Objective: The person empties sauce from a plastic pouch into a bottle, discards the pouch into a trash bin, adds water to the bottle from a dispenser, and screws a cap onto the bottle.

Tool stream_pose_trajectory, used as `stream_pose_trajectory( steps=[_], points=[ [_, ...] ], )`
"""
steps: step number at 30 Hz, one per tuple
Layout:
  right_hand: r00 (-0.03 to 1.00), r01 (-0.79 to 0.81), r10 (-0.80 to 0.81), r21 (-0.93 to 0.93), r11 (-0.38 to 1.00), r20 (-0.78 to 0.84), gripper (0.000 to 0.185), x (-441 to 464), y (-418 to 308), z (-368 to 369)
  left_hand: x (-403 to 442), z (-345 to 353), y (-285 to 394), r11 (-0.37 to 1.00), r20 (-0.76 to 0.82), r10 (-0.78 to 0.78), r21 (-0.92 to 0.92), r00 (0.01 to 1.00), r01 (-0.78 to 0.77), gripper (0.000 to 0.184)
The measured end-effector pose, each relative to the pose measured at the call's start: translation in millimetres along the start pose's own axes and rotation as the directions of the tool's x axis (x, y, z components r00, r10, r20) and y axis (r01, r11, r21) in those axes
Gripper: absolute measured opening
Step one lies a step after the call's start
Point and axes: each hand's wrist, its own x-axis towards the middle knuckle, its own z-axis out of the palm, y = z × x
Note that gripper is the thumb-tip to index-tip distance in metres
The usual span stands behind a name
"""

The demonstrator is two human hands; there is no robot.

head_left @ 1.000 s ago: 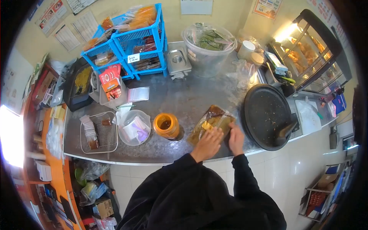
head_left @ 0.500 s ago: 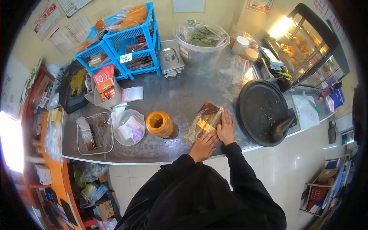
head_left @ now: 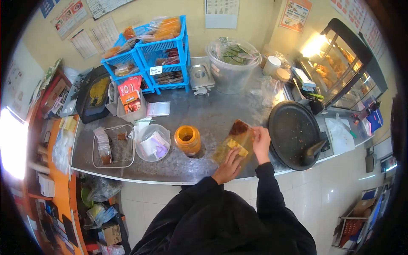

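Note:
A clear plastic bag (head_left: 240, 128) with dark brown contents and a yellow patch lies on the metal table, near its front edge. My left hand (head_left: 228, 166) rests on the bag's lower part, fingers stretched out and touching it. At the bag's right edge, my right hand (head_left: 262, 143) has its fingers pinched on the plastic, partly hiding that side. To the left stands an orange-lidless jar (head_left: 193, 146) with dark contents. Close by my right hand is a round black stone mortar (head_left: 293, 127) with a pestle (head_left: 313, 143) lying in it.
A white bowl (head_left: 139, 149) holds small packets. Beside it is a wire basket (head_left: 114, 165). Blue stacked trays (head_left: 168, 68) and a large clear bucket with leaves (head_left: 231, 78) stand at the back. A lit glass food case (head_left: 346, 63) is at right.
My right hand has gone from lying flat on the bag to pinching its right edge. My left hand stays on the bag. The view has tilted up slightly.

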Motion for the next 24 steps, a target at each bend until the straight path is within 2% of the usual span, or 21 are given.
stream_pose_trajectory(
  steps=[3,4,6,7,8,10,11,12,13,14,16,17,18,19,20,21,22,23,24],
  points=[
    [0.988,0.105,-0.121,0.164,0.981,0.09,0.01,17,-67,-44,40,-46,44,0.993,-0.244,0.053,0.117,0.968,-0.025,0.051],
    [0.981,0.126,-0.153,0.204,0.971,0.122,0.009,22,-86,-57,61,-74,66,0.986,-0.256,0.043,0.169,0.966,0.001,0.054],
    [0.972,0.134,-0.163,0.172,0.976,0.171,0.008,33,-119,-78,101,-130,99,0.965,-0.255,0.051,0.262,0.966,0.018,0.056],
    [0.945,0.243,-0.276,0.186,0.952,0.178,0.012,40,-129,-85,117,-155,108,0.952,-0.242,0.073,0.307,0.968,0.005,0.054],
    [0.931,0.288,-0.321,0.19,0.938,0.174,0.014,46,-143,-92,131,-176,110,0.936,-0.227,0.092,0.351,0.97,-0.007,0.052],
    [0.898,0.374,-0.409,0.205,0.904,0.163,0.018,52,-173,-102,157,-213,102,0.979,0.046,-0.064,0.195,0.997,0.054,0.044],
    [0.891,0.428,-0.445,0.168,0.888,0.085,0.02,54,-186,-103,167,-228,97,0.987,0.191,-0.124,0.125,0.974,0.101,0.041],
    [0.877,0.475,-0.48,0.127,0.871,0.005,0.022,54,-199,-103,172,-239,93,0.997,0.036,0.058,0.055,0.998,-0.06,0.027],
    [0.856,0.517,-0.512,0.082,0.852,-0.076,0.024,53,-209,-100,176,-252,91,0.996,0.077,0.022,-0.086,0.997,-0.015,0.024],
    [0.805,0.582,-0.566,0.056,0.811,-0.178,0.028,47,-216,-95,178,-267,98,0.974,0.121,-0.008,-0.224,0.993,0.035,0.022],
    [0.665,0.694,-0.652,-0.019,0.719,-0.365,0.034,22,-221,-89,175,-284,105,0.975,0.042,-0.032,-0.22,0.999,0.04,0.02],
    [0.621,0.709,-0.663,-0.061,0.703,-0.419,0.043,-3,-196,-73,172,-291,106,0.975,0.001,-0.045,-0.219,0.999,0.044,0.019],
    [0.519,0.783,-0.749,-0.123,0.61,-0.412,0.048,-27,-156,-58,168,-295,104,0.969,-0.056,-0.07,-0.239,0.996,0.055,0.019],
    [0.371,0.859,-0.794,-0.146,0.49,-0.482,0.043,-32,-168,-63,163,-299,101,0.964,-0.115,-0.098,-0.259,0.989,0.065,0.019],
    [0.437,0.837,-0.711,-0.039,0.545,-0.552,0.039,-53,-157,-47,157,-304,98,0.957,-0.173,-0.129,-0.279,0.976,0.077,0.019],
    [0.605,0.771,-0.728,0.011,0.637,-0.323,0.045,-67,-144,-41,153,-311,96,0.946,-0.176,-0.175,-0.304,0.969,0.116,0.022],
    [0.725,0.688,-0.685,0.026,0.725,-0.067,0.052,-74,-134,-37,149,-315,92,0.904,-0.193,-0.241,-0.401,0.951,0.148,0.022],
    [0.865,0.486,-0.5,0.309,0.817,-0.037,0.059,-71,-139,-25,143,-316,84,0.849,-0.199,-0.308,-0.498,0.93,0.175,0.022],
    [0.952,0.22,-0.3,0.552,0.804,0.057,0.065,-62,-151,-9,137,-316,76,0.783,-0.194,-0.374,-0.59,0.907,0.197,0.022]
  ],
)
